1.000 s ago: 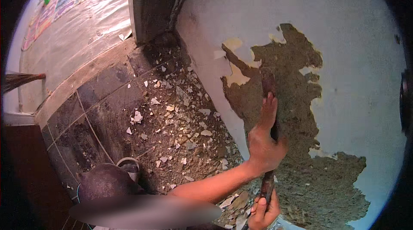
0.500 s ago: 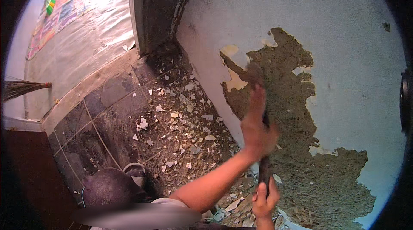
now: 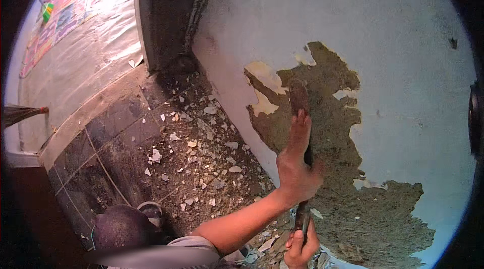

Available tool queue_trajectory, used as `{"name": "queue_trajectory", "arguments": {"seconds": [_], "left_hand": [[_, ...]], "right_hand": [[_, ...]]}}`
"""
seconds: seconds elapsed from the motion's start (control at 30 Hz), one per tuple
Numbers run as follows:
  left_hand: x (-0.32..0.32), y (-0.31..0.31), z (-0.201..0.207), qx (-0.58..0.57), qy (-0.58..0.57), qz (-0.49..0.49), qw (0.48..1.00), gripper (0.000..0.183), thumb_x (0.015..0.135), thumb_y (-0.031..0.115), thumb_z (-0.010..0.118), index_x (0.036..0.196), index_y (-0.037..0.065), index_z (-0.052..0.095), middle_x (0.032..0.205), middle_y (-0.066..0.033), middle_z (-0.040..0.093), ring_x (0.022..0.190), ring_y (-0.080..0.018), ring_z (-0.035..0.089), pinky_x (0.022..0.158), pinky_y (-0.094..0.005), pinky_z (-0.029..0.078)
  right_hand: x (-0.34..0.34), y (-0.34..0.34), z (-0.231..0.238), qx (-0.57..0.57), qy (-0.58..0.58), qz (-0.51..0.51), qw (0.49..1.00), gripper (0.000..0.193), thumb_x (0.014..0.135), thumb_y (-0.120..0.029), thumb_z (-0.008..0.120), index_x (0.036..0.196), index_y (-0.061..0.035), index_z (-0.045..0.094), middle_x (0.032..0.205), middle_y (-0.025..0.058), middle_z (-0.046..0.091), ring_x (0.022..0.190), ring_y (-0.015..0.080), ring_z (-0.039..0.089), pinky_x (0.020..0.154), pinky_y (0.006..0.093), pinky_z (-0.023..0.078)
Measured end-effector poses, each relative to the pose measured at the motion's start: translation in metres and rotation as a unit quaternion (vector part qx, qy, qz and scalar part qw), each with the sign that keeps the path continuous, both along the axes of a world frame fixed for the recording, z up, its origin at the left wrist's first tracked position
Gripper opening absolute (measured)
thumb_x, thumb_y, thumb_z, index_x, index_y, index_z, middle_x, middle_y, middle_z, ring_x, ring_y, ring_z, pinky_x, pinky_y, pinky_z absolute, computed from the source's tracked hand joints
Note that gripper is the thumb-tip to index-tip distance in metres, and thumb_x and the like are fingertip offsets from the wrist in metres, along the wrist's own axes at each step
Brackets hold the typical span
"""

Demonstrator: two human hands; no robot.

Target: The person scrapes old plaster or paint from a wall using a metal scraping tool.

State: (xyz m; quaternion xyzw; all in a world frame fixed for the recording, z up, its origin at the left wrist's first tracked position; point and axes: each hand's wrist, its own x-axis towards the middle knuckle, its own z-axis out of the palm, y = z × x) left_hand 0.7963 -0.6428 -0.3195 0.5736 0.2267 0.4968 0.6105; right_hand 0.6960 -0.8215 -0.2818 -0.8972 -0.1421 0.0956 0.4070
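Observation:
My left hand (image 3: 298,163) lies along a long dark flat-bladed tool (image 3: 302,213), its fingers stretched up toward the blade and its thumb across the shaft. Lower down, my right hand (image 3: 302,246) is wrapped round the tool's near end. The blade end rests at or close to a rough brown bare patch (image 3: 335,153) on the pale wall (image 3: 403,92); contact cannot be made out. Pale yellow areas (image 3: 264,75) border the patch's upper left, beside the blade.
Flaked paint and rubble (image 3: 201,143) cover the dark tiled floor (image 3: 121,153) along the wall. My bent knee (image 3: 123,228) is at lower left. A broom (image 3: 25,114) lies at the far left, near a doorway with a light floor covering (image 3: 85,52). A dark post (image 3: 166,12) stands at the wall's corner.
The tool's blade has shifted slightly right across the brown patch, with both hands still on it. The yellow area at the upper left is larger. The whole view has shifted a little.

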Motion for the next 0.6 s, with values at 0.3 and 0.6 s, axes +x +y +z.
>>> {"name": "queue_trajectory", "arguments": {"seconds": [0.3, 0.6], "left_hand": [[-0.004, 0.003, -0.006, 0.033, -0.013, -0.026, 0.999, 0.086, 0.063, -0.008, 0.058, 0.147, -0.003, 0.038, 0.153, -0.0242, 0.037, 0.144, -0.036, 0.033, 0.117, -0.0434, 0.03], [0.001, 0.008, 0.016, 0.062, -0.014, -0.011, 0.998, 0.084, 0.063, -0.007, 0.058, 0.145, -0.002, 0.041, 0.151, -0.0234, 0.039, 0.142, -0.0372, 0.035, 0.115, -0.0419, 0.035]], "right_hand": [[-0.002, -0.004, -0.032, 0.033, 0.05, -0.013, 0.998, 0.055, 0.099, -0.047, 0.048, 0.115, 0.0051, 0.053, 0.062, 0.0023, 0.048, 0.045, 0.0093, 0.046, 0.042, 0.0263, 0.037], [0.009, -0.003, -0.023, 0.085, 0.046, 0.008, 0.995, 0.056, 0.097, -0.042, 0.052, 0.123, 0.0081, 0.054, 0.065, 0.0015, 0.051, 0.047, 0.0085, 0.046, 0.043, 0.0253, 0.036]]}}
